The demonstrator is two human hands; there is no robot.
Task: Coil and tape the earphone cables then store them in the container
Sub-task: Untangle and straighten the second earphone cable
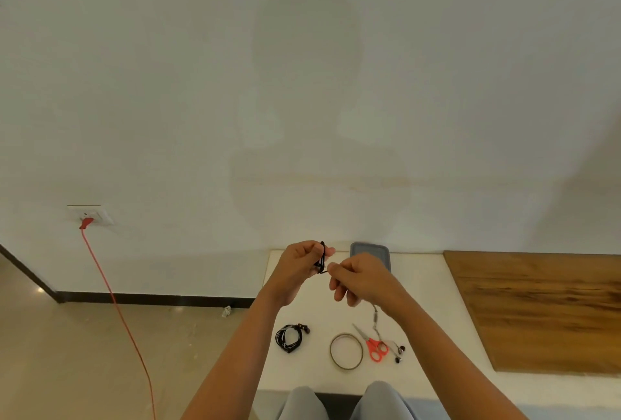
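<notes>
Cable (322,256), black, stands as a narrow upright loop in the air over the far part of the table (430,285), in front of the wall. The left hand (300,268) grips it, fingers curled, thumb and forefinger closed on the loop near its top. The right hand (358,280) is just beside it, thumb and forefinger pinching a short end of the cable at the loop's bottom; its other fingers hang loosely bent. Behind the right hand the grey container (369,249) lies at the table's far edge, partly hidden by the knuckles; what it holds I cannot tell. Nearer the person, a coil (289,339) of black earphones lies on the table at the left, well apart from the hands. To its right lies the tape (346,351), a flat ring, and just beside that the scissors (372,345) with red handles, blades pointing away. Grey earphones (391,345) lie uncoiled by the scissors' handles, their lead running up toward the right wrist. A wooden board (544,308) covers the table's right part. On the left a red cord (114,298) runs from a wall socket (89,214) down across the floor
</notes>
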